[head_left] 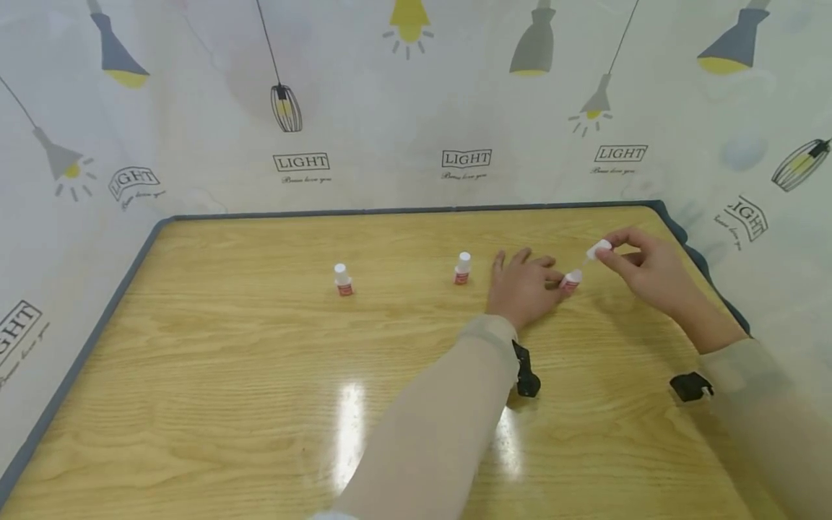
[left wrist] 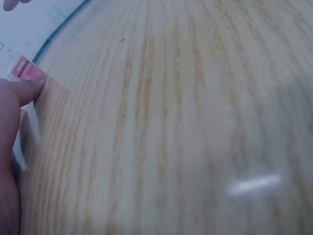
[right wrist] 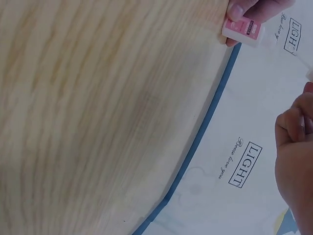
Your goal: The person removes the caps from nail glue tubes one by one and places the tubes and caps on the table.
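Note:
At the table's right side my left hand (head_left: 525, 290) pinches a small white bottle (head_left: 571, 282) with a pink-red label, the bottle tilted to the right. Its thumb lies across the label (right wrist: 244, 29) in the right wrist view. Just above and right of the uncapped bottle, my right hand (head_left: 655, 274) pinches a white cap (head_left: 599, 250) between thumb and fingers. From the cap a thin pale stem points down toward the bottle's mouth. In the left wrist view the bottle (left wrist: 23, 67) shows at the left edge beside the thumb (left wrist: 30, 87).
Two similar capped bottles stand upright on the wooden table (head_left: 260, 361): one bottle (head_left: 462, 269) left of my left hand, another bottle (head_left: 343, 280) farther left. A dark blue edge strip (head_left: 312, 214) borders the table. Behind it is a wall covering (head_left: 377, 108) printed with lamps.

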`<state>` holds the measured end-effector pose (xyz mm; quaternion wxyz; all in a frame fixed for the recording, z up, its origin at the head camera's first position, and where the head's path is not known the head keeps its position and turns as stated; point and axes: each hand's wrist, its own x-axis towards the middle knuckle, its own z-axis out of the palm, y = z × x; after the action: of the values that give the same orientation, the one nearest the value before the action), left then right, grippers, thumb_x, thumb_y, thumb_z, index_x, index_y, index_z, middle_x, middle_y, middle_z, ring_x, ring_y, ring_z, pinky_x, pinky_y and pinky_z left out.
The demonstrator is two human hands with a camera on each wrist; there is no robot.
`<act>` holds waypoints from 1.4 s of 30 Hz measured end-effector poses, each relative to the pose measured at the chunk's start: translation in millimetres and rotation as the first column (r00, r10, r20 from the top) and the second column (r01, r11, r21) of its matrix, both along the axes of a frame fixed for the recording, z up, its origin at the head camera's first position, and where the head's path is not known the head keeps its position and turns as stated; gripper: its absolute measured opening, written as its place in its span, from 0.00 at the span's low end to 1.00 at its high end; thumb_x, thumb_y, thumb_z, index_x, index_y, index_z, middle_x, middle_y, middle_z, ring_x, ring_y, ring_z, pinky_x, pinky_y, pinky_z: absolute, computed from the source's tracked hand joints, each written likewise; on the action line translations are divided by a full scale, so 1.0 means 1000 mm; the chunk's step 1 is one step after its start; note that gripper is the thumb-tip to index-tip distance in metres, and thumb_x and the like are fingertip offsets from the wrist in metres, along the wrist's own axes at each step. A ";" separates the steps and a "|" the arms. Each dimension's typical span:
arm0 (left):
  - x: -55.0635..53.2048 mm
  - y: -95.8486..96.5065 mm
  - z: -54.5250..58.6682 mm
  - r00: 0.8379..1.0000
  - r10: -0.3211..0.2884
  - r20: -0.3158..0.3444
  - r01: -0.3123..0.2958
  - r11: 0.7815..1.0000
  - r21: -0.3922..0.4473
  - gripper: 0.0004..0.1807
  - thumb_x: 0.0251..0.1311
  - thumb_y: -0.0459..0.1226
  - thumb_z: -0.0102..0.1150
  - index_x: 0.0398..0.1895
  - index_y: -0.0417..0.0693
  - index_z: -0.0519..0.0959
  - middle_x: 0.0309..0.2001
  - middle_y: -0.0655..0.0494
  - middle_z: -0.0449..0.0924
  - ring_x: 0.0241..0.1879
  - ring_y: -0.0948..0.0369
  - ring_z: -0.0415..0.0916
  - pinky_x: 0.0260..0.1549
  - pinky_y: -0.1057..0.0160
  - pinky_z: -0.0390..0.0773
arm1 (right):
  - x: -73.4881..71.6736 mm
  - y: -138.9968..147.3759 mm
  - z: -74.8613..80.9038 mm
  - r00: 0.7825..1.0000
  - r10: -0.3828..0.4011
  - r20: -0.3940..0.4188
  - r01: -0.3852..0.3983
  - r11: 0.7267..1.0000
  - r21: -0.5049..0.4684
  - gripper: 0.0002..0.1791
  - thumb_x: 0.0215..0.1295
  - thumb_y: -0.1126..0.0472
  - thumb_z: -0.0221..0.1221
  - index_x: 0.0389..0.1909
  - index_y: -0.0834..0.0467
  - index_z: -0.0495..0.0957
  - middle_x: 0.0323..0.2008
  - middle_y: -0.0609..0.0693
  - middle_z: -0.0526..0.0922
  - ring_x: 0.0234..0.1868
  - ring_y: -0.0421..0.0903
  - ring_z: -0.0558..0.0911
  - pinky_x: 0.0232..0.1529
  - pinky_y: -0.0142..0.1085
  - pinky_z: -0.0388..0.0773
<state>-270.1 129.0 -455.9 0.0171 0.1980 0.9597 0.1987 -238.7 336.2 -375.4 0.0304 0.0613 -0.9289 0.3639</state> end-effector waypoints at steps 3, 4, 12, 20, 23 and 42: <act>0.000 0.000 0.000 1.000 0.002 -0.010 -0.002 1.000 -0.006 0.22 0.71 0.74 0.45 0.58 0.92 0.82 0.76 0.83 0.68 0.85 0.61 0.52 0.86 0.42 0.42 | -0.001 0.005 0.002 0.999 -0.026 0.020 0.026 0.999 -0.022 0.22 0.80 0.42 0.57 0.58 0.55 0.76 0.43 0.23 0.76 0.35 0.26 0.79 0.29 0.30 0.74; -0.001 0.000 0.000 1.000 0.003 -0.012 -0.003 1.000 -0.008 0.22 0.71 0.74 0.45 0.58 0.92 0.82 0.76 0.83 0.68 0.85 0.61 0.52 0.86 0.43 0.42 | -0.002 0.008 0.003 0.999 -0.028 0.020 0.028 0.999 -0.026 0.22 0.80 0.42 0.57 0.59 0.55 0.76 0.40 0.23 0.77 0.35 0.28 0.79 0.30 0.29 0.74; 0.000 0.000 0.001 1.000 -0.002 0.008 0.002 1.000 -0.006 0.20 0.71 0.73 0.48 0.57 0.91 0.83 0.77 0.84 0.66 0.86 0.62 0.50 0.87 0.44 0.40 | -0.006 0.018 -0.006 1.000 0.006 -0.012 -0.007 0.998 -0.070 0.23 0.84 0.49 0.53 0.70 0.56 0.74 0.38 0.28 0.79 0.36 0.34 0.80 0.34 0.26 0.76; 0.000 0.000 0.001 1.000 -0.011 -0.008 0.011 1.000 -0.003 0.22 0.72 0.73 0.45 0.57 0.90 0.83 0.77 0.83 0.67 0.86 0.60 0.52 0.86 0.42 0.42 | -0.005 0.025 -0.015 0.992 -0.052 0.118 0.071 0.984 -0.161 0.26 0.80 0.42 0.56 0.61 0.60 0.77 0.36 0.26 0.86 0.40 0.30 0.86 0.44 0.21 0.84; -0.001 0.000 0.000 1.000 -0.008 -0.020 0.008 1.000 -0.007 0.22 0.72 0.74 0.44 0.56 0.90 0.84 0.77 0.83 0.68 0.85 0.60 0.53 0.86 0.42 0.43 | -0.006 0.028 -0.015 0.982 -0.072 0.175 0.109 0.972 -0.210 0.27 0.77 0.41 0.61 0.59 0.61 0.79 0.36 0.25 0.87 0.41 0.30 0.88 0.47 0.21 0.84; -0.002 0.001 -0.002 1.000 -0.001 -0.014 0.001 1.000 -0.009 0.21 0.71 0.73 0.46 0.56 0.90 0.84 0.76 0.83 0.68 0.85 0.60 0.53 0.86 0.42 0.43 | -0.013 0.013 -0.038 0.959 -0.022 0.282 0.027 1.000 -0.014 0.31 0.67 0.40 0.72 0.59 0.59 0.81 0.43 0.32 0.86 0.42 0.29 0.80 0.40 0.28 0.78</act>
<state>-272.4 129.7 -458.2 0.0115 0.1997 0.9606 0.1930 -252.0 349.2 -413.9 -0.0970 -0.0031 -0.9213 0.3765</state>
